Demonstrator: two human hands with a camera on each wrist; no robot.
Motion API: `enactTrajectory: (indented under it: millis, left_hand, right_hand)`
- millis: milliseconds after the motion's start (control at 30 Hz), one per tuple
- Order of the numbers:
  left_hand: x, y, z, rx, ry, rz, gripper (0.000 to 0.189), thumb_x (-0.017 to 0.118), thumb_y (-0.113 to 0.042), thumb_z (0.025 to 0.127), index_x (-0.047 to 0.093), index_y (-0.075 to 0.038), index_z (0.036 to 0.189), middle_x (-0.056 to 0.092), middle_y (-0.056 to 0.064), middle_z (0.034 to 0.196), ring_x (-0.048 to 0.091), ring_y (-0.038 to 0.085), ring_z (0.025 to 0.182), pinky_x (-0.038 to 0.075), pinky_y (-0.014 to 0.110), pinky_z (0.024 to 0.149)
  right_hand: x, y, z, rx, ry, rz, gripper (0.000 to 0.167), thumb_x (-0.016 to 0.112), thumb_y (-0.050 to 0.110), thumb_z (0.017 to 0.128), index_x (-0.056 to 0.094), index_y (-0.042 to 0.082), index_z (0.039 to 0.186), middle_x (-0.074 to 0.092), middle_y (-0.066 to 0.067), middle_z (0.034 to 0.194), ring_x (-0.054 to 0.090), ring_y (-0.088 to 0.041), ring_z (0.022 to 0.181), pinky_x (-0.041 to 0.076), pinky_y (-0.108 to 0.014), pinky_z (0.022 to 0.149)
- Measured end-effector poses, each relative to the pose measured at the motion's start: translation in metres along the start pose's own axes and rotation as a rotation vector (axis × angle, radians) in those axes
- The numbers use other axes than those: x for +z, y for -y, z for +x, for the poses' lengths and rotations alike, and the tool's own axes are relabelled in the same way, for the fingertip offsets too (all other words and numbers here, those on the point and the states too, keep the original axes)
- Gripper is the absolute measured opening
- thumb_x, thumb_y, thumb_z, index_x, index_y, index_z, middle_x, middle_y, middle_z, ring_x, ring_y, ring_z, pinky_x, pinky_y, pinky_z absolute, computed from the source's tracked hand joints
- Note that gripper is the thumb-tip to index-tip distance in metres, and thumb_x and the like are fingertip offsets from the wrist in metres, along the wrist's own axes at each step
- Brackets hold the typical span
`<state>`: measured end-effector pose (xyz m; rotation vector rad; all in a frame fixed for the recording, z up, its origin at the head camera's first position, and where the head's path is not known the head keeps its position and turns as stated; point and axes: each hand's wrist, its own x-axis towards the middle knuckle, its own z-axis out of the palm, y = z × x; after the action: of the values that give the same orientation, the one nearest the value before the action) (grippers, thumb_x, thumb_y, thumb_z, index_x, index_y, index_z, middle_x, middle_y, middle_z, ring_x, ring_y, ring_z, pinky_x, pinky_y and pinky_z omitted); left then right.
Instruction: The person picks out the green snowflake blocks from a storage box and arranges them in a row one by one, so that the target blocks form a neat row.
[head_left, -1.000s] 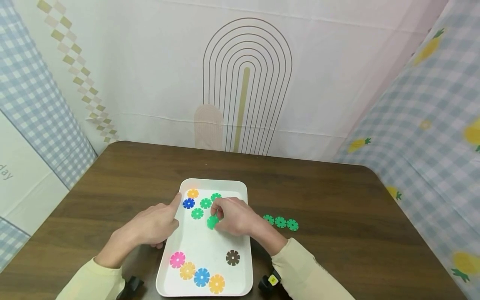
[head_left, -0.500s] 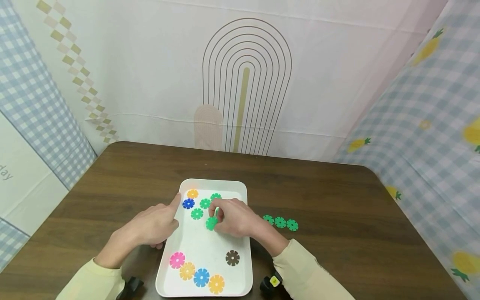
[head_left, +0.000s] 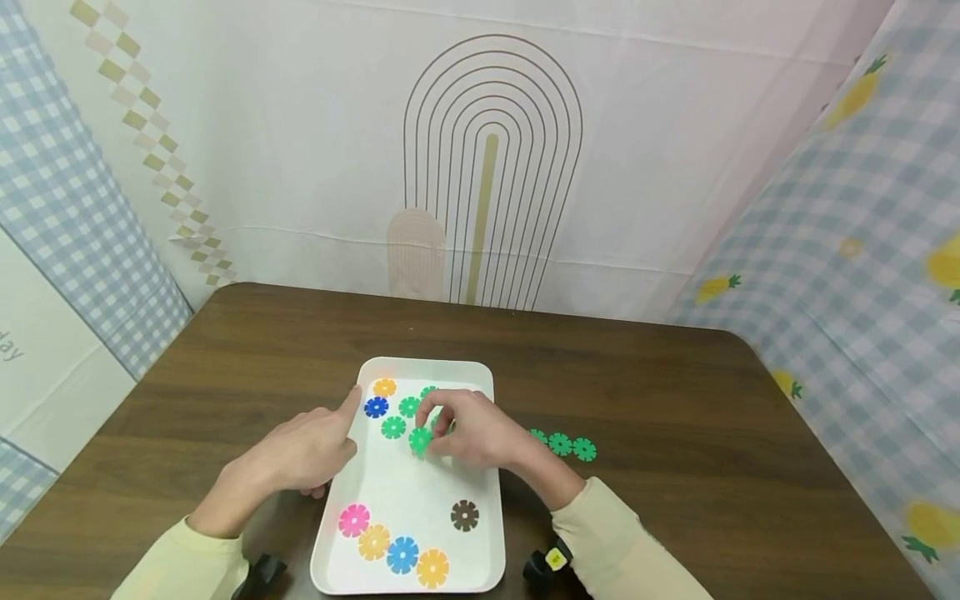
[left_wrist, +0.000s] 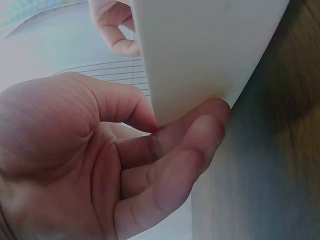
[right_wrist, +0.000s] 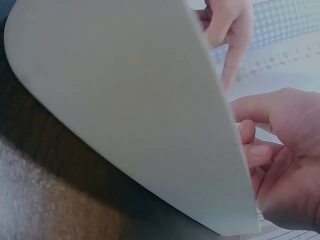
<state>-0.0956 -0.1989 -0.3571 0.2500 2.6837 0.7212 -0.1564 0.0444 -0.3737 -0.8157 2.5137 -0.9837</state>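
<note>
A white tray [head_left: 480, 483] lies on the table with flower-shaped notched discs in it. My left hand [head_left: 307, 446] holds the tray's left rim; in the left wrist view its thumb lies at the rim and the curled fingers [left_wrist: 172, 180] press the outer wall. Over the tray, my right hand [head_left: 472, 429] pinches a green notched disc [head_left: 419, 442] between thumb and index finger, near the tray floor. Other green discs [head_left: 393, 427] lie just beyond it, one partly covered by the right hand. In the right wrist view the tray wall [right_wrist: 130, 110] hides the held disc.
Inside the tray, an orange disc [head_left: 385, 387] and a dark blue disc [head_left: 377, 407] lie at far left. A pink, orange, blue, orange row [head_left: 402, 555] and a brown disc [head_left: 465, 516] lie nearer. Green discs [head_left: 559, 444] sit on the table [head_left: 675, 400] at right.
The green disc at my right fingertips has shifted slightly left, and more of it shows. My right index finger and thumb are spread a little wider. The left hand stays on the tray.
</note>
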Motion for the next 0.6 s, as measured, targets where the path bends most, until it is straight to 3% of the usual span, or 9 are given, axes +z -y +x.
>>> enactTrajectory:
  millis: [333, 600]
  left_hand:
    - [0.001, 0.000, 0.001, -0.015, 0.001, 0.008, 0.080, 0.052, -0.010, 0.100, 0.011, 0.006, 0.166, 0.058, 0.005, 0.060, 0.058, 0.020, 0.045, 0.042, 0.035, 0.052]
    - [0.001, 0.000, 0.002, -0.016, -0.001, 0.004, 0.080, 0.052, -0.010, 0.100, 0.011, 0.007, 0.166, 0.057, 0.005, 0.060, 0.058, 0.020, 0.045, 0.042, 0.035, 0.051]
  right_hand:
    - [-0.015, 0.001, -0.009, -0.002, 0.001, 0.156, 0.023, 0.080, 0.005, 0.090, 0.071, 0.019, 0.106, 0.067, -0.002, 0.085, 0.060, -0.014, 0.066, 0.054, -0.030, 0.058]
    - [-0.029, -0.003, -0.020, 0.011, -0.015, 0.199, 0.023, 0.077, 0.005, 0.092, 0.072, 0.018, 0.109, 0.068, -0.004, 0.092, 0.060, -0.016, 0.068, 0.053, -0.030, 0.057]
